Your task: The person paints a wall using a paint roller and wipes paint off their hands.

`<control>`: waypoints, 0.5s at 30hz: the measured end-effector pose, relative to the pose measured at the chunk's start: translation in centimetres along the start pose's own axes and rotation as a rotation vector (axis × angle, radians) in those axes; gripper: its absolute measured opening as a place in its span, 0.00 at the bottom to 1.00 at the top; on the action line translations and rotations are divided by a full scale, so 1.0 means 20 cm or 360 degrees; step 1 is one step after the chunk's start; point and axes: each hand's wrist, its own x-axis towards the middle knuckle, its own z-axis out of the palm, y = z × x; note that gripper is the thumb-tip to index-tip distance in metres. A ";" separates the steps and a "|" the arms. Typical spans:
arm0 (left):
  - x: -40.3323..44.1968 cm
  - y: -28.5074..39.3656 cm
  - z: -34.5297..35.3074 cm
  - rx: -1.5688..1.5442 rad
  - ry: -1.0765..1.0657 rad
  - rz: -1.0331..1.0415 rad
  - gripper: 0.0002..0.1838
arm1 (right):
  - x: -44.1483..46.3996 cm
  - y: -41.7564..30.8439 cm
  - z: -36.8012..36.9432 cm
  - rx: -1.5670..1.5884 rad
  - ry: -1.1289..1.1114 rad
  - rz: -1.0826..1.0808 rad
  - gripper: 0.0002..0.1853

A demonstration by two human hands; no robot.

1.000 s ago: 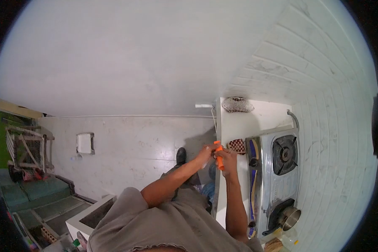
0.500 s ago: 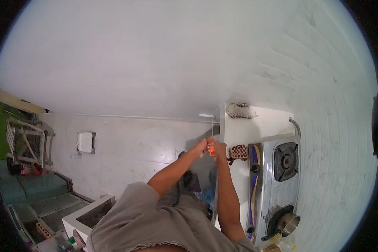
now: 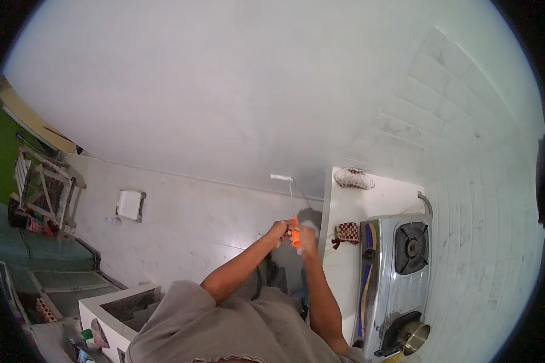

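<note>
A paint roller (image 3: 295, 239) with an orange handle, thin wire frame and narrow white roller head is in front of me. My left hand (image 3: 278, 231) is closed at the upper part of the handle. Lower down on the other side, my right hand (image 3: 306, 239) wraps round the same handle, fingers partly hidden. The white head points away from me, close to the foot of the white wall (image 3: 224, 91); whether it touches the wall I cannot tell.
To the right, a counter (image 3: 339, 272) carries a gas stove (image 3: 399, 290), a metal pot (image 3: 416, 339), a checked cloth (image 3: 347, 233) and a speckled pad (image 3: 353, 178). A white tray (image 3: 129, 204) lies on the floor, left. A wooden rack (image 3: 48, 193) stands farther left.
The paint roller and both hands have moved slightly left and towards me. The roller head has shifted left along the wall's foot. My view has tilted a little.
</note>
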 end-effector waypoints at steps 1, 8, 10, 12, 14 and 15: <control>-0.01 0.03 0.01 0.0004 0.0033 0.0020 0.12 | -0.01 -0.02 0.03 0.0019 0.0006 -0.0013 0.06; -0.34 0.20 0.22 0.0115 0.0081 0.0153 0.13 | -0.36 -0.26 0.16 0.0046 -0.0022 -0.0196 0.07; -0.46 0.25 0.30 0.0130 0.0060 0.0196 0.13 | -0.48 -0.34 0.18 0.0007 -0.0057 -0.0233 0.07; -0.58 0.28 0.39 0.0137 0.0055 0.0246 0.15 | -0.61 -0.42 0.19 -0.0019 -0.0094 -0.0237 0.08; -0.72 0.33 0.50 0.0130 0.0027 0.0280 0.16 | -0.77 -0.51 0.21 -0.0024 -0.0085 -0.0228 0.08; -0.78 0.35 0.54 0.0125 0.0013 0.0296 0.16 | -0.84 -0.55 0.22 -0.0027 -0.0079 -0.0222 0.08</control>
